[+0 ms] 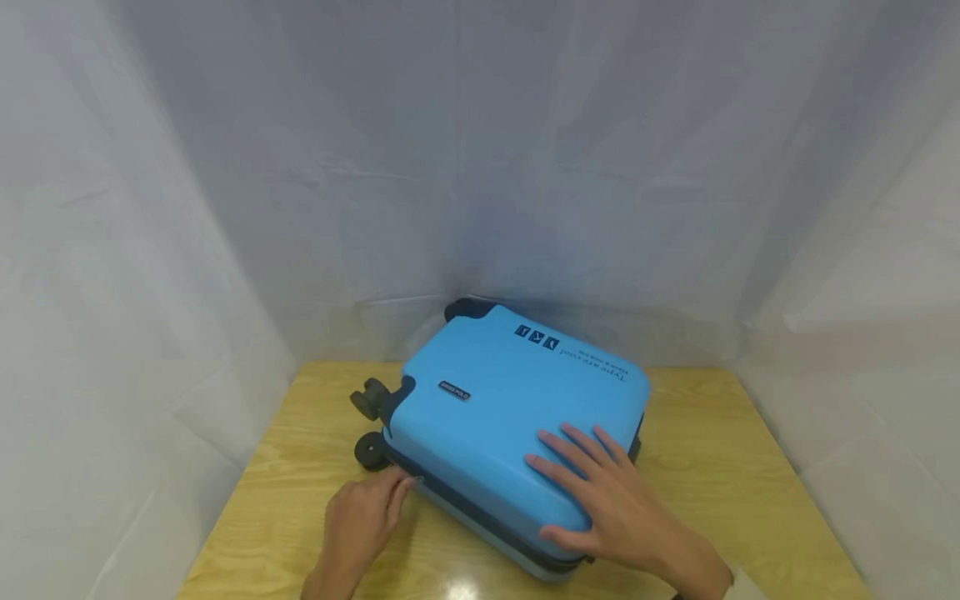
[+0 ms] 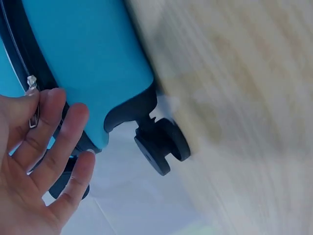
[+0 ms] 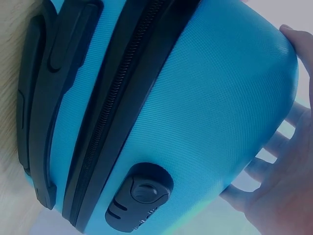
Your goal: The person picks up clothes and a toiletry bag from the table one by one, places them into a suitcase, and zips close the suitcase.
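Note:
A bright blue hard-shell suitcase (image 1: 495,392) (image 2: 93,54) (image 3: 195,98) lies flat on a wooden table (image 1: 712,450). My right hand (image 1: 607,500) (image 3: 283,196) rests on its top shell near the front right corner, fingers spread and straight, thumb over the edge. At the front left side my left hand (image 1: 363,521) (image 2: 34,166) reaches the black zipper band. Its thumb and index finger pinch the metal zipper pull (image 1: 417,480) (image 2: 32,84). The zipper looks closed along the side in the right wrist view.
Two black caster wheels (image 1: 371,425) (image 2: 164,144) stick out at the suitcase's left end. A black combination lock (image 3: 139,196) and a side handle (image 3: 44,98) sit on the near side. White fabric (image 1: 225,208) walls the table on three sides.

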